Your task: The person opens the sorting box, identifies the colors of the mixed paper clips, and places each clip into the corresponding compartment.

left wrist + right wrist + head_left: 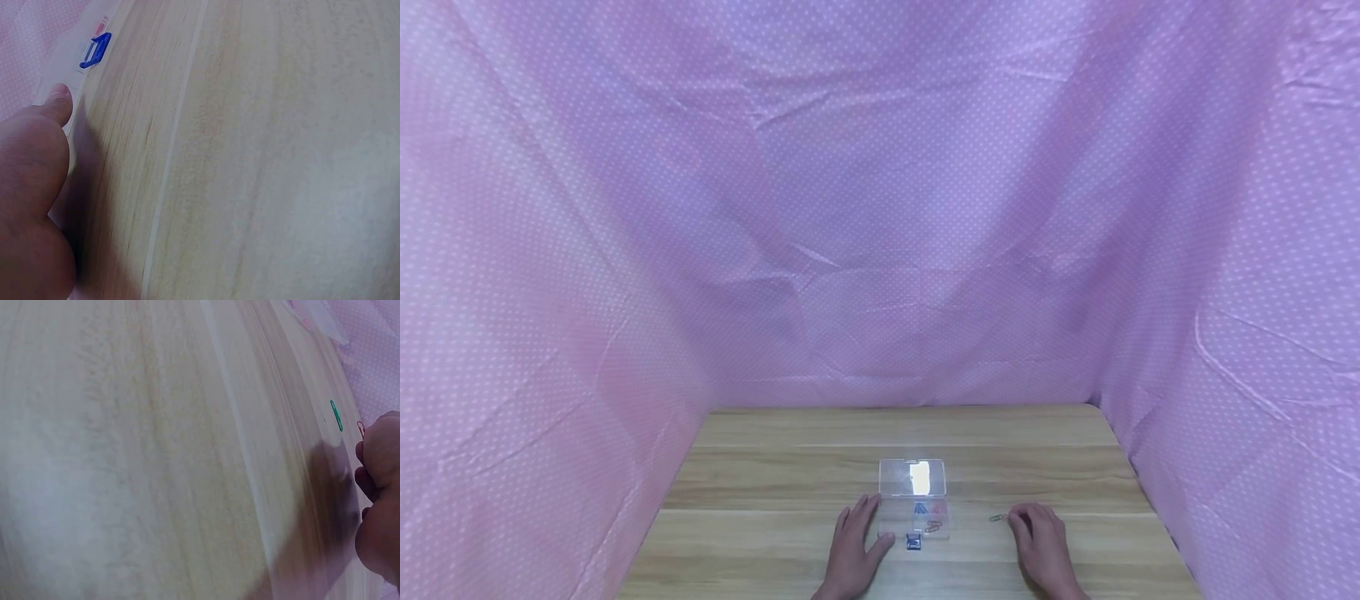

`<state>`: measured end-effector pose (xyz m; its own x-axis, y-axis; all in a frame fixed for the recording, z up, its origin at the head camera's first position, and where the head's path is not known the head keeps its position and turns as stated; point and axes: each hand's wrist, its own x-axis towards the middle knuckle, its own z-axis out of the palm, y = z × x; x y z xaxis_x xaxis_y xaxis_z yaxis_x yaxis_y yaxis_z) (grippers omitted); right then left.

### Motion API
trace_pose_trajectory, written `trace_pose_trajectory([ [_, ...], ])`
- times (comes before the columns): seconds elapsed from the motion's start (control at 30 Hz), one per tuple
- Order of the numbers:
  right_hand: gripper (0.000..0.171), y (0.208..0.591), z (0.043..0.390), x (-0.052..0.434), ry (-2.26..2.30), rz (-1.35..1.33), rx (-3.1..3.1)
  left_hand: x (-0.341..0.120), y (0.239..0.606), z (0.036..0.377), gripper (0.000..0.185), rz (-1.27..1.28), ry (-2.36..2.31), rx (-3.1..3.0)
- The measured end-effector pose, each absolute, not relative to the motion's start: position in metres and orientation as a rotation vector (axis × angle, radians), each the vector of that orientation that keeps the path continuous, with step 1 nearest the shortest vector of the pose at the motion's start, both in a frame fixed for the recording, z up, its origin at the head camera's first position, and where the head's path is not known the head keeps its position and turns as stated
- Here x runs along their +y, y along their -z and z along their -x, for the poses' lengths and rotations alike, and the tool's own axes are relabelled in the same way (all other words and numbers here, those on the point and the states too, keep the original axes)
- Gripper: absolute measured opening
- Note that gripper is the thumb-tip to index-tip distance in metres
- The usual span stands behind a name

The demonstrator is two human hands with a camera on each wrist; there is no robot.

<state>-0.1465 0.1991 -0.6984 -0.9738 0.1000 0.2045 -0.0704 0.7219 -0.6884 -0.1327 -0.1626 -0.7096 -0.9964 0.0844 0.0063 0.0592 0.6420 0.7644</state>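
A clear plastic box (895,518) lies on the table with its lid (895,478) tipped back and its blue latch (913,542) toward me. My left hand (853,542) rests at the box's left end, fingers fairly straight toward the far corner and thumb at the near edge. Blue paperclips (921,507) and red paperclips (933,527) lie in the box's right-hand compartments. To the right of the box, my right hand (1042,546) pinches a red paperclip (360,429) between thumb and forefinger. A green paperclip (996,518) lies on the table just left of those fingertips.
The wood-grain table (760,475) has its far edge against a pink dotted cloth (880,333). More of this cloth hangs along the left and right sides.
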Motion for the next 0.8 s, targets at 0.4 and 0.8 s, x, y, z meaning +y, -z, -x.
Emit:
trace_pose_trajectory([
  [0.4,0.017,0.692,0.146,0.185,-1.081,-0.072,-2.563,-0.162,0.707,0.133,0.074,-0.126,-1.313,2.828],
  [0.8,0.026,0.685,0.142,0.162,-1.128,-0.160,-2.525,-0.162,0.709,0.132,0.074,-0.128,-1.327,2.830],
])
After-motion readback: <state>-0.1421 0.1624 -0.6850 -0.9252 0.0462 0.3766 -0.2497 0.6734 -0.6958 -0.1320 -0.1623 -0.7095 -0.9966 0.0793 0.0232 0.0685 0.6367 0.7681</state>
